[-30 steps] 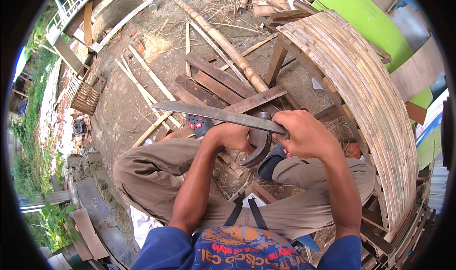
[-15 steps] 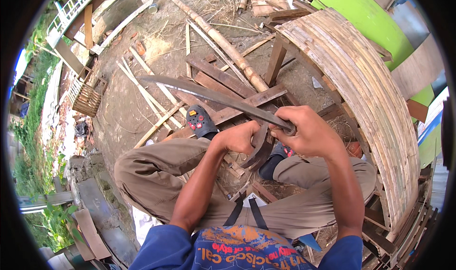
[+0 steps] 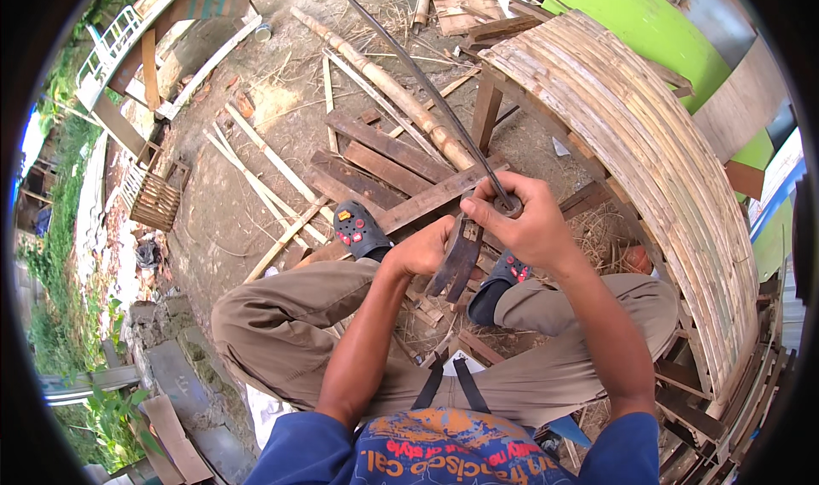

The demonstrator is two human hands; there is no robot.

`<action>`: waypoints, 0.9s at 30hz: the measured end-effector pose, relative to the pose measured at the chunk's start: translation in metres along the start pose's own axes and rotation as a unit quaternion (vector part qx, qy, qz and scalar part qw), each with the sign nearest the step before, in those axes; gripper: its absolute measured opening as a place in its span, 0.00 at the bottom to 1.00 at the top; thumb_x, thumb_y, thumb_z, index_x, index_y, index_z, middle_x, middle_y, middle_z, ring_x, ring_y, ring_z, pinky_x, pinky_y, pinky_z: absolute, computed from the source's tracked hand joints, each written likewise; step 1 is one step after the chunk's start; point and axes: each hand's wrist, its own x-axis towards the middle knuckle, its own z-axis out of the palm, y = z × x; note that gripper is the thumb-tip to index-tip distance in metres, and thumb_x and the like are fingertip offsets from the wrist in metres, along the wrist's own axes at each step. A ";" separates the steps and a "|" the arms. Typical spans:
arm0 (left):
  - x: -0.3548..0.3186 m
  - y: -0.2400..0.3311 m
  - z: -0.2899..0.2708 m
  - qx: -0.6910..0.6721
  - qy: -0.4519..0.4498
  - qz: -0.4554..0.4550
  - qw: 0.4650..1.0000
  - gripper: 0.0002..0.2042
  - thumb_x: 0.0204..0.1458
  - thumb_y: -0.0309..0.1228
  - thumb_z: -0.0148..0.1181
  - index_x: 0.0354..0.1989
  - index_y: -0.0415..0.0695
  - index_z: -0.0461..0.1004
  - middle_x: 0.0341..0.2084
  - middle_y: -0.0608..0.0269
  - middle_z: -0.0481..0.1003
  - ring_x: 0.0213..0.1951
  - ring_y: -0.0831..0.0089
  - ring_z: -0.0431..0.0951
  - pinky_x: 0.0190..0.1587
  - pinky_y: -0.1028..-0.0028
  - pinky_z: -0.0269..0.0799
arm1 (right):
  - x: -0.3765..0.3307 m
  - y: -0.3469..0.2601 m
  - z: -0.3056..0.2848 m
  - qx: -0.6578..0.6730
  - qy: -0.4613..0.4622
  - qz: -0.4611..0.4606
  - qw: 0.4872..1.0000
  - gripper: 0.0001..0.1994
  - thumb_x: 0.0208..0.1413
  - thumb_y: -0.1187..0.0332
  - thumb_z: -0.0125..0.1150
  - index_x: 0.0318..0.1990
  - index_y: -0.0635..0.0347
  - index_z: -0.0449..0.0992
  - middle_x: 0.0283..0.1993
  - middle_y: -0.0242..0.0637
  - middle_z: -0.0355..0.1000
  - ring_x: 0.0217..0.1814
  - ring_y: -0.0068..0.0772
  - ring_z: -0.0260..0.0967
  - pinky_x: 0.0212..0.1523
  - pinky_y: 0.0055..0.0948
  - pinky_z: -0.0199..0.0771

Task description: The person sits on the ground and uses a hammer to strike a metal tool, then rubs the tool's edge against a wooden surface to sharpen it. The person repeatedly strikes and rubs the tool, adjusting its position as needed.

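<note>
- Head view: a seated person works over bare ground strewn with wooden planks (image 3: pixel 384 148) and a bamboo pole (image 3: pixel 384 80).
- Left hand (image 3: pixel 424 248): clenched around the handle end of a dark curved blade (image 3: pixel 456 259), held between the knees.
- Right hand (image 3: pixel 522 222): grasping a long thin bamboo strip (image 3: pixel 426 88) near its lower end, fingers pinched on it just above the blade.
- Bamboo strip: runs from the right hand up and away toward the upper left, tilted over the planks.
- Curved bamboo-slat panel (image 3: pixel 648 152): stands at the person's right.
- Feet: dark clogs (image 3: pixel 358 227) rest on the planks.
</note>
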 end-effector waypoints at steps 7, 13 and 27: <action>0.003 -0.005 0.003 -0.014 0.038 0.040 0.998 0.12 0.38 0.24 0.77 0.20 0.40 0.74 0.19 0.74 0.73 0.25 0.84 0.68 0.29 0.75 0.65 | -0.001 0.003 0.010 0.020 0.032 -0.030 0.999 0.13 0.59 0.63 0.69 0.34 0.66 0.78 0.26 0.33 0.75 0.26 0.14 0.65 0.26 0.23 0.67; 0.002 -0.009 0.001 0.004 0.058 0.047 0.997 0.10 0.37 0.23 0.76 0.21 0.39 0.77 0.20 0.71 0.75 0.25 0.84 0.70 0.29 0.76 0.66 | -0.003 0.012 0.016 0.048 0.058 -0.036 0.997 0.12 0.61 0.64 0.68 0.34 0.65 0.76 0.27 0.32 0.73 0.28 0.15 0.64 0.28 0.23 0.66; 0.003 -0.011 0.003 -0.041 0.048 0.049 0.997 0.09 0.36 0.24 0.75 0.23 0.37 0.78 0.21 0.70 0.77 0.26 0.84 0.73 0.30 0.77 0.69 | -0.004 0.001 0.017 -0.044 0.053 -0.094 0.993 0.12 0.61 0.65 0.69 0.32 0.64 0.74 0.21 0.26 0.67 0.24 0.12 0.58 0.23 0.22 0.60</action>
